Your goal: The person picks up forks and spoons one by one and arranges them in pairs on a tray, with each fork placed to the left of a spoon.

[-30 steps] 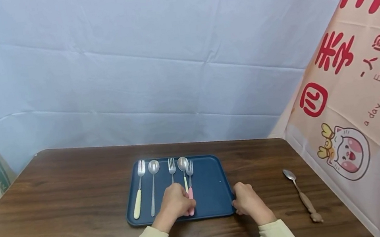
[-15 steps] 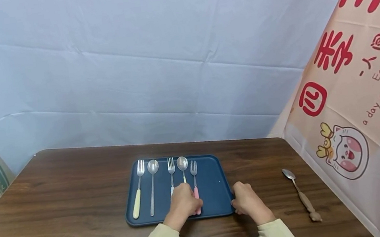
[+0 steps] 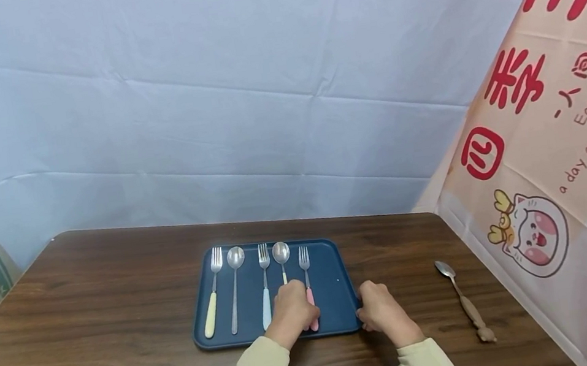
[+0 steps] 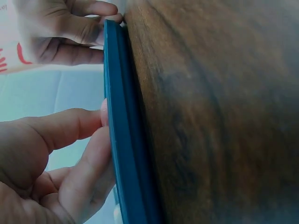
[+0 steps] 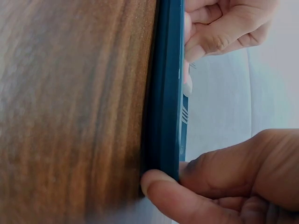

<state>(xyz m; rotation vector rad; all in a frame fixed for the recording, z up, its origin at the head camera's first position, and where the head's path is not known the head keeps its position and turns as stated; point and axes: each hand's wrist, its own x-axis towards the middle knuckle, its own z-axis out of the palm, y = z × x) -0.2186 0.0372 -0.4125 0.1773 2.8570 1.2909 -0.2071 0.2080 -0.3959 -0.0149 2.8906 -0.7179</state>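
A dark blue tray [image 3: 337, 301] lies on the table with several pieces of cutlery side by side on it. My left hand [image 3: 292, 310] pinches the handle end of a pink-handled fork [image 3: 304, 262], near the tray's front edge. That hand covers most of the handle of a spoon [image 3: 281, 252] just left of the fork. At the tray's front right corner, my right hand [image 3: 381, 308] grips the rim between thumb and finger, plain in the right wrist view, where the tray's edge [image 5: 166, 116] runs into the fingers.
Left of the hands on the tray lie a blue-handled fork [image 3: 267, 309], a plain metal spoon [image 3: 234, 296] and a yellow-handled fork [image 3: 211, 314]. Off the tray, a spoon with a brown handle [image 3: 470, 311] rests near the right edge of the wooden table [image 3: 94, 320].
My left hand has slid the pink-handled fork to the right, away from the spoon beside it, uncovering the blue fork's handle. My right hand has stayed at the tray's corner.
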